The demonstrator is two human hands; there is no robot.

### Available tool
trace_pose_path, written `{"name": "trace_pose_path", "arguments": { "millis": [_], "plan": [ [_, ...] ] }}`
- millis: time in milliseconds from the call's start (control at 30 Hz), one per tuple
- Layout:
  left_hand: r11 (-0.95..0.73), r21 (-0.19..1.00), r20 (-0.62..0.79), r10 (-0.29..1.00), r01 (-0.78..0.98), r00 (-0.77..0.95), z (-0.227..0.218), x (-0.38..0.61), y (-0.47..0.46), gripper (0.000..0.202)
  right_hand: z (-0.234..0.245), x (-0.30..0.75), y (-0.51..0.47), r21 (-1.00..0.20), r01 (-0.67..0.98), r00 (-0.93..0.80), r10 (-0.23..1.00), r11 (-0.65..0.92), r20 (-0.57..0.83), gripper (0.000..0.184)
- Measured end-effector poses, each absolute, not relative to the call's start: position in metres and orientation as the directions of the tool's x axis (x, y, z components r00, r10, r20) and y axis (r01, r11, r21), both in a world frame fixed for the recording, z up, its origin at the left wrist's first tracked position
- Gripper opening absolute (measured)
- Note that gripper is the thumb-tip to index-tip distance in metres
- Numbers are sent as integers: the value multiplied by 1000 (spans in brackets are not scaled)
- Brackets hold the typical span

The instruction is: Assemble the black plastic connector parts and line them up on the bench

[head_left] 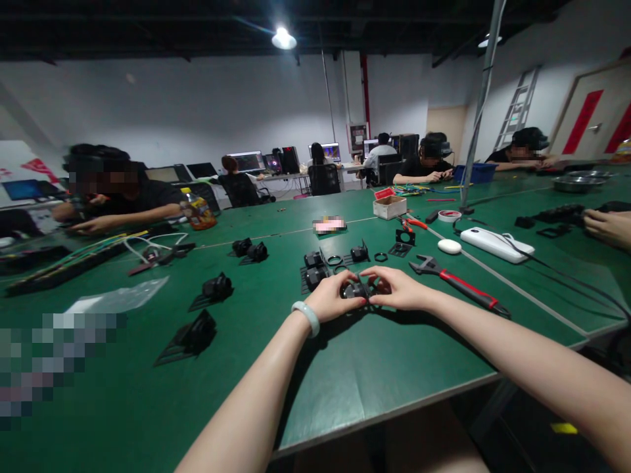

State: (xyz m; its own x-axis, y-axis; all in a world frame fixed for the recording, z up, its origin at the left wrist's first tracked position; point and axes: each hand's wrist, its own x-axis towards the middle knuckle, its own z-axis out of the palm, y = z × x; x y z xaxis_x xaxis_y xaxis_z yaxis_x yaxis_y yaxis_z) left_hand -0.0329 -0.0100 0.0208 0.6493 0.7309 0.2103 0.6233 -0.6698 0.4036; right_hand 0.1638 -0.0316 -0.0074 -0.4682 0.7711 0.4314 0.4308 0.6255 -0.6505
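Both my hands meet over a small black part (355, 290) that rests on the green table (374, 368). My left hand (334, 297), with a pale bangle on its wrist, has its fingers curled round the part's left side. My right hand (399, 289) pinches the part from the right. Just beyond them lie more black parts (314, 269), loose black rings (334, 260) and a flat black bracket (400, 249).
An adjustable wrench with a red handle (461, 284) lies right of my right hand. Further black parts (217, 287) sit to the left, a small cardboard box (389, 206) and a white power strip (497, 244) beyond. Other people work at the left and far right.
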Motion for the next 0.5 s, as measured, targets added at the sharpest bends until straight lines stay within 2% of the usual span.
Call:
{"name": "trace_pose_path", "arguments": {
  "millis": [133,267,400,500],
  "plan": [
    [-740,297,221,669,604,710,23,-33,-13,31,-5,162,-34,-659,384,-523,741,646,422,55],
    [-774,160,214,633,613,744,22,-30,-15,34,-5,156,-36,-594,411,-528,712,691,463,56],
    [-755,117,236,652,645,720,16,-25,-17,35,-5,153,-34,-552,440,-530,701,708,477,51],
    [-733,109,320,666,672,674,7,-17,-16,37,-5,159,-29,-532,510,-486,737,676,470,43]
  ]
}}
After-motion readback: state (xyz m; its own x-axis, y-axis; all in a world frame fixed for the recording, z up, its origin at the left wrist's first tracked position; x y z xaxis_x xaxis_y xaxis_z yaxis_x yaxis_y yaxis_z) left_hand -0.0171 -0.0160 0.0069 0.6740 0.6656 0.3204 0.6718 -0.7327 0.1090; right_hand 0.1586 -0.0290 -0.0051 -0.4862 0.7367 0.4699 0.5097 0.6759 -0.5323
